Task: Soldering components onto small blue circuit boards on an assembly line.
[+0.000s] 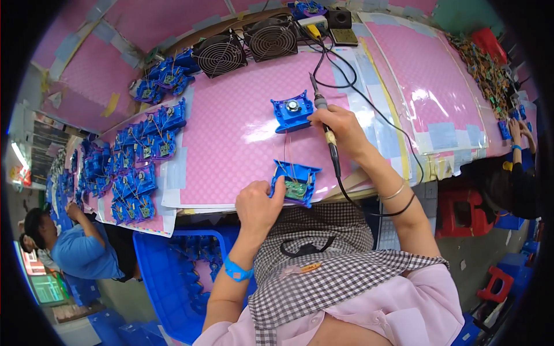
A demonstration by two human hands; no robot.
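Note:
My left hand (258, 206) is closed on the left edge of a blue plastic housing half (310, 180), thumb against its side. A green circuit board (295, 189) with wires sits inside that half. Beyond it lies a second blue housing half (294, 124) with a round speaker (293, 106) in it; thin wires run between the two halves. My right hand (345, 131) grips a soldering iron (330, 139), its tip pointing away from me, past the right side of the speaker half. Fingers of that hand are right beside this half; whether they touch it, I cannot tell.
Two black fans (272, 40) stand at the back, near a soldering stand (339, 18). The iron's black cord (378, 119) loops over the right side. Rows of blue housings (141, 138) lie on the left. A blue crate (151, 277) is below the table edge. Other people work on both sides.

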